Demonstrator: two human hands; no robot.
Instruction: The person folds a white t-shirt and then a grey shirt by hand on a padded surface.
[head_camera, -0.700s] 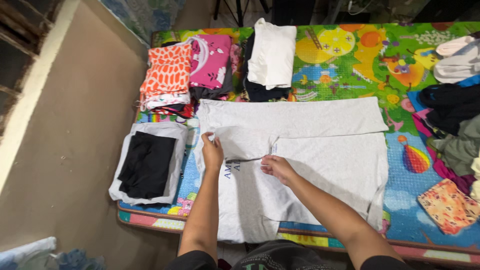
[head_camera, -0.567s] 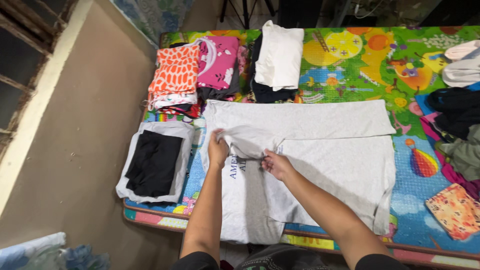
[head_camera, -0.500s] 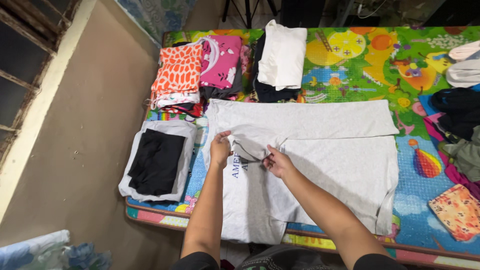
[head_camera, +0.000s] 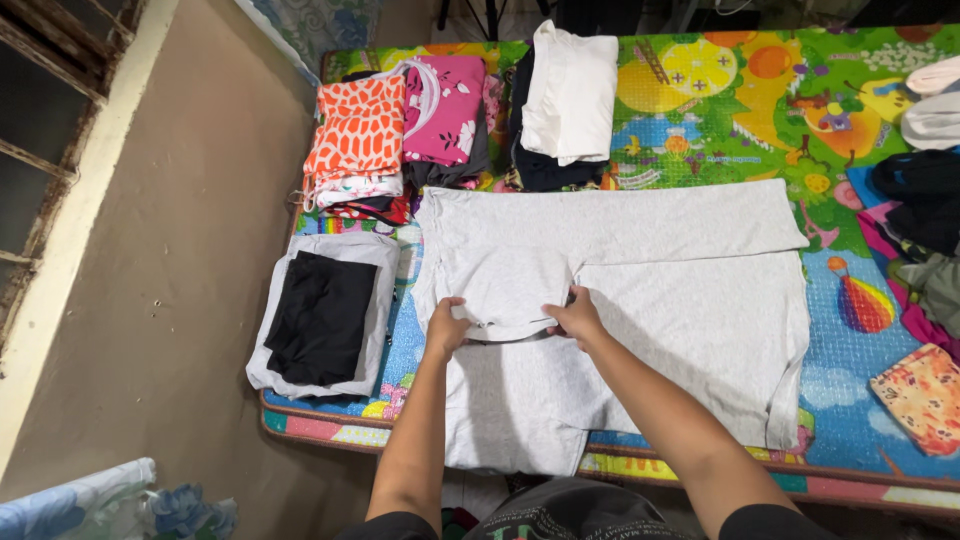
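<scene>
At the near left lies a black garment (head_camera: 320, 315) on a folded grey one. Beyond it sit folded stacks, orange (head_camera: 357, 130), pink (head_camera: 440, 100) and white (head_camera: 572, 90). On the mat (head_camera: 720, 90), the left hand (head_camera: 446, 330) and right hand (head_camera: 574, 318) pinch the sleeve of the grey shirt (head_camera: 690, 300), folded inward. The shirt is only partly folded; unfolded clothes (head_camera: 920, 200) wait at right.

You've got a bare tan floor (head_camera: 190, 260) along the left, w/ a pale ledge (head_camera: 70, 200) and a barred window frame (head_camera: 40, 90) at far left. A colourful cartoon play mat (head_camera: 740, 110) covers the low platform. Dark stand legs (head_camera: 470, 15) past its far edge. Light's even, soft.
</scene>
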